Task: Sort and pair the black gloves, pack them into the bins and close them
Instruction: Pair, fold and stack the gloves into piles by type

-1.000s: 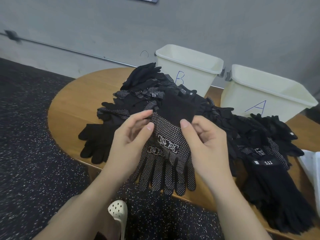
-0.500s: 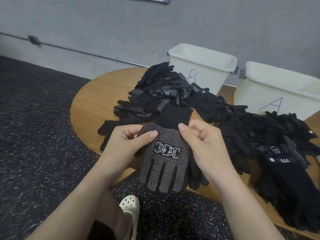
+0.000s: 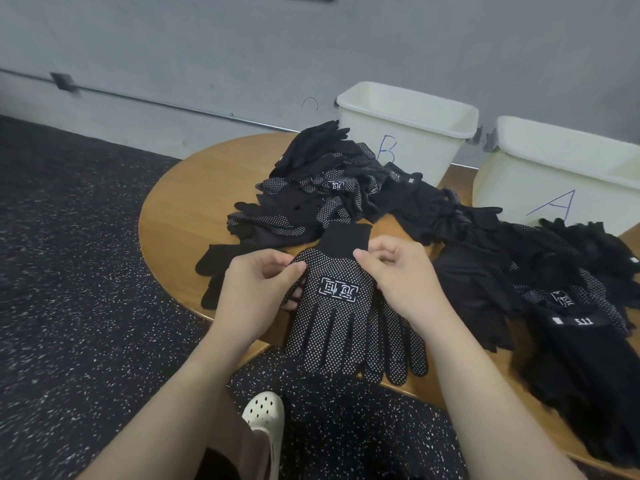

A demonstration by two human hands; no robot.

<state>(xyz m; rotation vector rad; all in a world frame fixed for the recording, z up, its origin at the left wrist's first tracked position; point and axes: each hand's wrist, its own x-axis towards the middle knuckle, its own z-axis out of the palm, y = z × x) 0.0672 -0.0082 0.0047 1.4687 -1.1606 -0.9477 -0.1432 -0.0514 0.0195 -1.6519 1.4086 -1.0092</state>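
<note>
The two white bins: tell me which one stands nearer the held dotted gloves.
Bin B, the left one, marked with a blue B. It stands straight behind the dotted gloves that both hands hold; bin A sits farther off to the right.

A glove pile (image 3: 398,209) is spread on the round table (image 3: 180,216). Bin B (image 3: 405,133) is set at 12 o'clock, bin A (image 3: 561,174) at 2 o'clock behind the pile.

Place: plain workroom or storage space, not a home.
Floor: dark speckled rubber flooring (image 3: 69,306).
Wall: bare grey wall (image 3: 242,46) with surface-mounted conduit (image 3: 156,102).
Furniture: round wooden table (image 3: 180,216), lettered bins (image 3: 408,133).
</note>
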